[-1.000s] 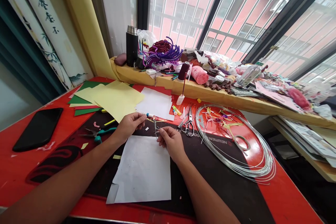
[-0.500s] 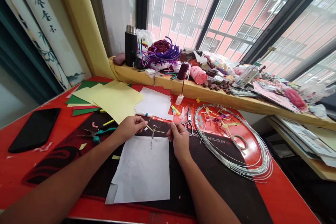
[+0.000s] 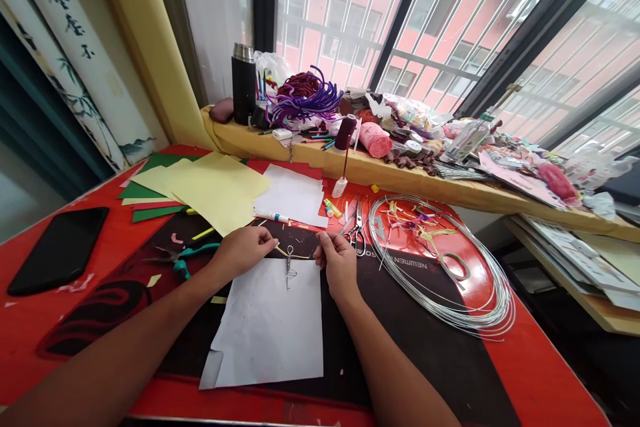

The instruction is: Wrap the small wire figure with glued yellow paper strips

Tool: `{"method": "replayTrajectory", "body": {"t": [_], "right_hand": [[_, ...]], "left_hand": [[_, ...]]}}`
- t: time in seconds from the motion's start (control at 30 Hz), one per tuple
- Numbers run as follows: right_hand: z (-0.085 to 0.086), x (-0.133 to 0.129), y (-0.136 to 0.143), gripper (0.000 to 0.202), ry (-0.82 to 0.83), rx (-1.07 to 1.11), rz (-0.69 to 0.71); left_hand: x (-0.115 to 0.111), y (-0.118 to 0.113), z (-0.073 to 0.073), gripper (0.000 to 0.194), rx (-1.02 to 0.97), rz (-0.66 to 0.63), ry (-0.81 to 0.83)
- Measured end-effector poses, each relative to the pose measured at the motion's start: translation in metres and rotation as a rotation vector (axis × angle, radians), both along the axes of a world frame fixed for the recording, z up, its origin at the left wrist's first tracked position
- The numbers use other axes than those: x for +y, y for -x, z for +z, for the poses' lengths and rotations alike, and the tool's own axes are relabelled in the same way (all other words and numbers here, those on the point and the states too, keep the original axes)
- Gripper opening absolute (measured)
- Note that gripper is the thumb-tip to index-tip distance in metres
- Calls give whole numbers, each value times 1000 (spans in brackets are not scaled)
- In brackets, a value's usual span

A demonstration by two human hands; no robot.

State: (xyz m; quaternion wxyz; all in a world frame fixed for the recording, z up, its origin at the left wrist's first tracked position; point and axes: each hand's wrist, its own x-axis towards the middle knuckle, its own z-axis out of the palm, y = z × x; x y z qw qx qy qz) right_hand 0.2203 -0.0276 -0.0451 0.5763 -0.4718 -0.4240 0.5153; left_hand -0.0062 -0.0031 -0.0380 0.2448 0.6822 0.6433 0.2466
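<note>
In the head view, the right hand [image 3: 339,260] is now off the small wire figure [image 3: 289,268] it touches a second ago, standing just right of the yellow strip [image 3: 300,257]. Its fingers are curled; whether they grip anything, I cannot tell. The left hand [image 3: 245,247] seems to pinch the strip's left end. The figure now shows whole between the hands, over the white sheet's [image 3: 275,327] far edge.
</note>
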Motion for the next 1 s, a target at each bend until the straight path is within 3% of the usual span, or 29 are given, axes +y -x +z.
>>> {"method": "replayTrajectory", "body": {"t": [0.57,1.0], "right_hand": [[-3,0,1,39,19,4,11],[-3,0,0,36,12,8,4]], "left_hand": [[-5,-5,16,34,222,-20,108],[-5,-3,11,31,262,-26,62]]}}
